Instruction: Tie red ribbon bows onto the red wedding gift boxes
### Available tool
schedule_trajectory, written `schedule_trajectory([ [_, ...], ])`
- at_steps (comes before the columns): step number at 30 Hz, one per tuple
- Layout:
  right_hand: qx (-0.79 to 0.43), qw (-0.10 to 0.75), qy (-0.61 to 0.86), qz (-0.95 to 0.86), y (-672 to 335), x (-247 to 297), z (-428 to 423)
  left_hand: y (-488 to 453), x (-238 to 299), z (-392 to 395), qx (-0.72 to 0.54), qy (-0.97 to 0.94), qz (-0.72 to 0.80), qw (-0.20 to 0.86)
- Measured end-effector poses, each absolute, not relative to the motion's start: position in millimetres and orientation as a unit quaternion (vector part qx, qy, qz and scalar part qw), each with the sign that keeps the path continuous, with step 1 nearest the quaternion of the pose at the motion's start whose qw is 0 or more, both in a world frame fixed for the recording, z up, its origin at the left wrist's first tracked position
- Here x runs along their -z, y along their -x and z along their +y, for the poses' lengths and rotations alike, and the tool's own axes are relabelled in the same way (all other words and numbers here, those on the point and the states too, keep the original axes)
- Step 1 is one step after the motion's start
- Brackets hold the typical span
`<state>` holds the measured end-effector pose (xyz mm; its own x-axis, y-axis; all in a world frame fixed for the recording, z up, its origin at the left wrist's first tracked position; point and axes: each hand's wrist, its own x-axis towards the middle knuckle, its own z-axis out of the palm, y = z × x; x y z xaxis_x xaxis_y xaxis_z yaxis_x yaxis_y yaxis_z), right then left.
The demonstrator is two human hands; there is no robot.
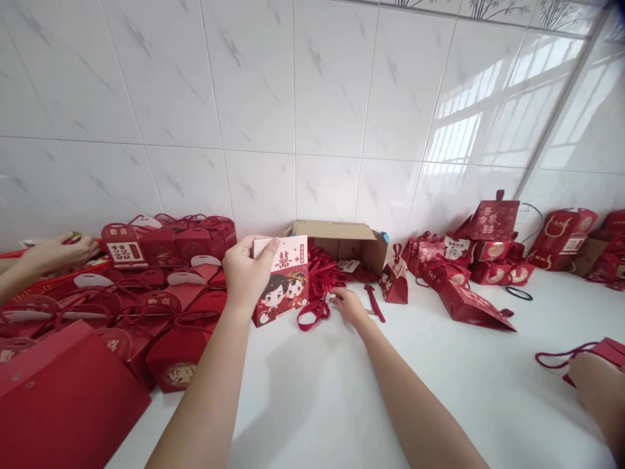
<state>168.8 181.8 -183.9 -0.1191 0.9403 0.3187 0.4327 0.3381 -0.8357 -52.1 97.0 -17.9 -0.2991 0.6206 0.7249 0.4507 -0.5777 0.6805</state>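
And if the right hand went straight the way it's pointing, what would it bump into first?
Probably the red ribbons at the mouth of the cardboard box. The right hand points toward them, and they look very close, maybe touching; depth is hard to judge here.

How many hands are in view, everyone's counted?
4. The person's left hand holds a printed box; their right hand is beside the red ribbons. One co-worker's hand is far left, another hand at the right edge, partly visible.
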Motion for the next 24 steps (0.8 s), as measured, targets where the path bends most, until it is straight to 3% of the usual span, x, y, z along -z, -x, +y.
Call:
schedule_trajectory([
  [7, -0.332, 0.553, 0.487, -0.588, -164.9, 157.4, 182.3, 53.4, 15.6, 93.4, -0.674, -0.585, 0.445, 0.068],
  [15, -0.444, 0.622, 0.357, -0.537, -156.1, 103.2, 156.7, 50.2, 12.4, 88.9, -0.647, -0.602, 0.464, 0.067],
  [19, -0.493, 0.638, 0.272, -0.525, -158.6, 71.6, 131.6, 50.6, 7.0, 79.2, -0.561, -0.693, 0.440, 0.107],
  [24, -0.517, 0.646, 0.177, -0.532, -164.2, 42.9, 97.6, 43.9, -6.1, 47.2, -0.431, -0.842, 0.288, 0.149],
])
